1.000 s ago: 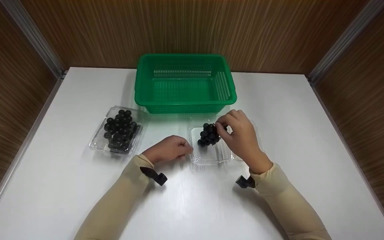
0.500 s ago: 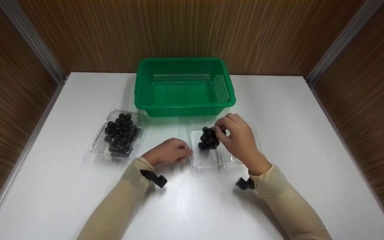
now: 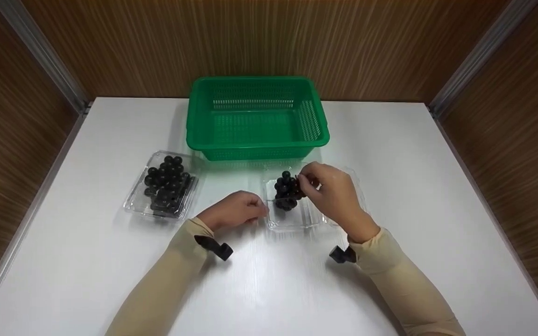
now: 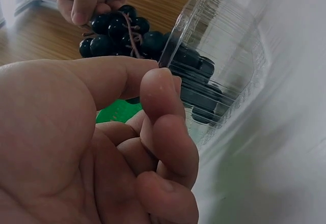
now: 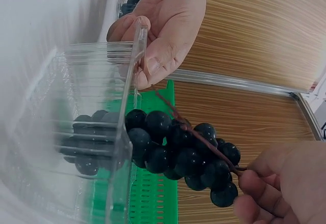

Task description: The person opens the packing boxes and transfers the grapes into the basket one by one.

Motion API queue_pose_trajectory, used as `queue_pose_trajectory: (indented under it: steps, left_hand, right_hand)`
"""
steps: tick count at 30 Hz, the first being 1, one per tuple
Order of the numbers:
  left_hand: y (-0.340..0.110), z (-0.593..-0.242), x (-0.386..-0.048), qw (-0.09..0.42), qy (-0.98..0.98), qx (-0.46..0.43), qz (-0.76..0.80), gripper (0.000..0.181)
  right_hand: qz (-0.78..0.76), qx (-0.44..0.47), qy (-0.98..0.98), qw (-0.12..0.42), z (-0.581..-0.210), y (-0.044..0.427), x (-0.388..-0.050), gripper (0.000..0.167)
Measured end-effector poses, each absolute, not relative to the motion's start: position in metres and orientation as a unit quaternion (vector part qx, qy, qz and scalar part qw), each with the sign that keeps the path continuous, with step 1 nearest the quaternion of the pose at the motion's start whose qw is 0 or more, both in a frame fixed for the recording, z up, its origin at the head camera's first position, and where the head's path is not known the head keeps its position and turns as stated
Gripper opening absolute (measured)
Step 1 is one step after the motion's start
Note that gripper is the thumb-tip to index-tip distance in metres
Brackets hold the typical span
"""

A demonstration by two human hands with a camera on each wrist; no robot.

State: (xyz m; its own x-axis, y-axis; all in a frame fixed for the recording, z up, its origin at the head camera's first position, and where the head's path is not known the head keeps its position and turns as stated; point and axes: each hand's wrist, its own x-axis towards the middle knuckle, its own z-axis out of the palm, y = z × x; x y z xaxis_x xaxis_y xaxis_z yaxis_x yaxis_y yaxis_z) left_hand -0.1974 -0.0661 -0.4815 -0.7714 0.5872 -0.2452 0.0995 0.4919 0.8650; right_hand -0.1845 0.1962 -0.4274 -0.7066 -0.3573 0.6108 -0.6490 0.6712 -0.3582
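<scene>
A bunch of dark grapes (image 3: 286, 185) hangs partly inside a clear plastic clamshell box (image 3: 292, 226). My right hand (image 3: 333, 190) pinches the bunch by its brown stem (image 5: 204, 141), seen in the right wrist view. There, the lower grapes (image 5: 86, 165) show through the box's wall, while the upper ones stand outside its rim. My left hand (image 3: 237, 209) pinches the box's left rim (image 5: 138, 51) between thumb and fingers. The box's lid (image 3: 354, 182) lies folded out on the right, partly hidden by my right hand.
Left of my left hand stands another clear box (image 3: 133, 203) with dark grapes (image 3: 166, 182) in it. A green slotted plastic basket (image 3: 257, 150) is behind both boxes. Wood-grain panels (image 3: 250, 37) wall in the white table (image 3: 259, 284) at the back and sides.
The bunch has moved slightly left and down into the box, with my right hand going along. My left hand stays at the rim. The head view shifts a little.
</scene>
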Motion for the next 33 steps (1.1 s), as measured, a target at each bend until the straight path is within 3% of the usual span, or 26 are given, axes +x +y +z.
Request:
queue_pose_trajectory:
  steps: [13, 24, 33]
  left_hand:
    - [-0.0664, -0.4781, -0.1979, 0.260, 0.820, 0.221, 0.460, 0.031]
    - [-0.0676, -0.4792, -0.1967, 0.262, 0.822, 0.214, 0.458, 0.033]
    - [-0.0673, -0.4806, -0.1960, 0.263, 0.823, 0.208, 0.459, 0.032]
  right_hand:
    - [0.299, 0.276, -0.879, 0.247, -0.4279, 0.1962, -0.1856, 0.007]
    - [0.353, 0.265, -0.876, 0.193, -0.4267, 0.1953, -0.1849, 0.011]
    - [0.350, 0.276, -0.865, 0.231, -0.4269, 0.1962, -0.1855, 0.011]
